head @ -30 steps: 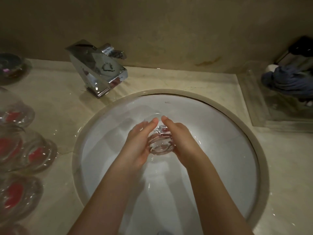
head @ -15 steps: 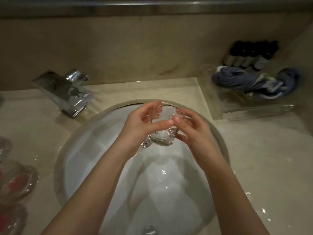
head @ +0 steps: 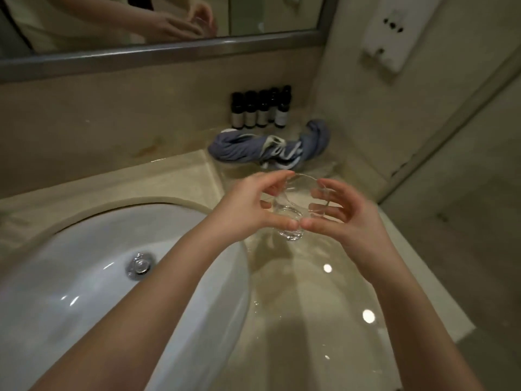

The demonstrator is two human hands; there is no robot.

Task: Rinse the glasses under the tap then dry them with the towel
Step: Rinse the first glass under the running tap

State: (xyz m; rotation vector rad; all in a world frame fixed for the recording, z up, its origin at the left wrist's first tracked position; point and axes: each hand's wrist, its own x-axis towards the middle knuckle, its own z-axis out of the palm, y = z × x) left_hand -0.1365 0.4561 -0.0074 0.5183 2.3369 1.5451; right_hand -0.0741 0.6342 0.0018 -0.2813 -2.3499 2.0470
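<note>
Both hands had carried the glass [head: 293,210] from over the sink [head: 84,277] to above the wet counter [head: 310,292], near its back right corner. It sat between left hand [head: 248,213] and right hand [head: 344,215], fingers curled round it, the towel [head: 242,148] just behind.

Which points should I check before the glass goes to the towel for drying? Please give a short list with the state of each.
1. Glass held by both hands: ok; left hand and right hand grip it.
2. Glass out of the sink, over the counter: ok.
3. Towel within view, beyond the glass: ok.
4. Towel dry: cannot tell.
5. Counter dry: not ok; it shines wet.
6. Glass emptied: cannot tell.
</note>
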